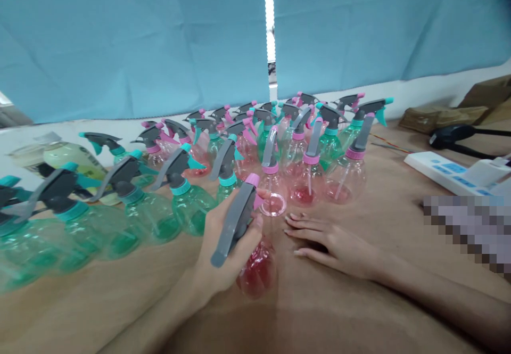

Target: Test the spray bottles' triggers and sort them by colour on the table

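Note:
My left hand (pixel 229 242) is wrapped round the neck of a pink spray bottle (pixel 258 269), which has a grey trigger head with a pink nozzle tip. The bottle leans slightly, and its neck is hidden by my fingers. My right hand (pixel 327 239) rests on the table to the right of it, fingers stretched out and holding nothing. Just beyond my hands stands a clear pink spray bottle (pixel 273 191), with another pink spray bottle (pixel 306 186) close beside it. Left of my left hand is a green spray bottle (pixel 194 207) with a turquoise collar.
Several more pink and green spray bottles crowd the back and left of the brown table (pixel 319 311). A white power strip (pixel 435 170) lies at the right, near a black object (pixel 447 136) and a brown package (pixel 427 122). Blue sheeting (pixel 139 40) hangs behind.

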### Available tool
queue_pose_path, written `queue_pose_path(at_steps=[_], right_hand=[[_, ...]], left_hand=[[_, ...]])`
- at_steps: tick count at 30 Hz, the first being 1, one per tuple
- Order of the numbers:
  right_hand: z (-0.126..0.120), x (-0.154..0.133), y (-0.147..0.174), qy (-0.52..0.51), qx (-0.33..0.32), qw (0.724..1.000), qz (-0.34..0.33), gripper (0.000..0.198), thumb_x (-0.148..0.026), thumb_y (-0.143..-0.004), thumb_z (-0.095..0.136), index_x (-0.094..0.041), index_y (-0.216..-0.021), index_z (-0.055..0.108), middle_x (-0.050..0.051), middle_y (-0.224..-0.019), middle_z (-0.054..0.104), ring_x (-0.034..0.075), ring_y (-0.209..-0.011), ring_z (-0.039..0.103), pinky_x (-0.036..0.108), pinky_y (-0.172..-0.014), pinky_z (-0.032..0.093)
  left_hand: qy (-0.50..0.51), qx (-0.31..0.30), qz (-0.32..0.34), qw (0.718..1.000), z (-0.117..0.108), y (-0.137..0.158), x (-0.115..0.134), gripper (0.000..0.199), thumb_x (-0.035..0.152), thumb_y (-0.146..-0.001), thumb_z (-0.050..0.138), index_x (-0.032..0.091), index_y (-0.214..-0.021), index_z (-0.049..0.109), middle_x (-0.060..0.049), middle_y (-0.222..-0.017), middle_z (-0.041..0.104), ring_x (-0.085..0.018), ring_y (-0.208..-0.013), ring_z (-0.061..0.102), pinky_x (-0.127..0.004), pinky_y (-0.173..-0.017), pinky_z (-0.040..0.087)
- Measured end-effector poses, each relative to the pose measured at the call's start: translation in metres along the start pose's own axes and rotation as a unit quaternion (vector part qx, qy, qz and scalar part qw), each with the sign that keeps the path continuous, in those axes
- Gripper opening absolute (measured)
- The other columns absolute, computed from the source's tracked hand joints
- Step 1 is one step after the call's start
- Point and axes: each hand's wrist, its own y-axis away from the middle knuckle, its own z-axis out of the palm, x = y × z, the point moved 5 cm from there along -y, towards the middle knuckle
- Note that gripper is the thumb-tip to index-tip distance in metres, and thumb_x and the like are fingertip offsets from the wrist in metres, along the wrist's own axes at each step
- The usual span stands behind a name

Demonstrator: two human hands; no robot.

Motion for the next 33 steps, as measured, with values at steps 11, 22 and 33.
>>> queue_pose_path(at_steps=[11,22,33], right_hand=[[0.0009,0.0008,0.0001,0.016,-0.004,1.0,-0.003,0.043,-0.044,-0.094,0.05,-0.024,-0.132,0.055,0.004,-0.141,0.051,0.022,-0.134,0.042,0.043,-0.112,0.034],[0.0016,0.0026,0.0013,0.022,-0.003,1.0,-0.004,0.044,-0.044,-0.094,0.05,-0.024,-0.133,0.054,0.004,-0.142,0.05,0.022,-0.134,0.041,0.043,-0.112,0.035],[0.0018,0.0035,0.0022,0.013,-0.008,1.0,0.003,0.045,-0.044,-0.094,0.049,-0.024,-0.134,0.053,0.004,-0.144,0.047,0.022,-0.135,0.04,0.043,-0.113,0.033]], left_hand=[[0.002,0.009,-0.014,1.0,0.0005,0.0005,-0.0057,0.023,0.022,-0.077,0.055,0.025,-0.1,0.06,0.003,-0.069,0.053,-0.017,-0.059,0.051,-0.031,-0.056,0.045],[-0.02,0.014,-0.017,1.0,-0.0005,0.0005,-0.0018,0.021,0.024,-0.078,0.054,0.025,-0.098,0.061,0.004,-0.064,0.05,-0.017,-0.055,0.048,-0.031,-0.053,0.042],[-0.019,-0.007,0.03,0.999,-0.0037,-0.0016,0.0032,0.016,0.022,-0.07,0.051,0.025,-0.063,0.037,0.004,-0.057,0.037,-0.016,-0.049,0.038,-0.031,-0.048,0.031]])
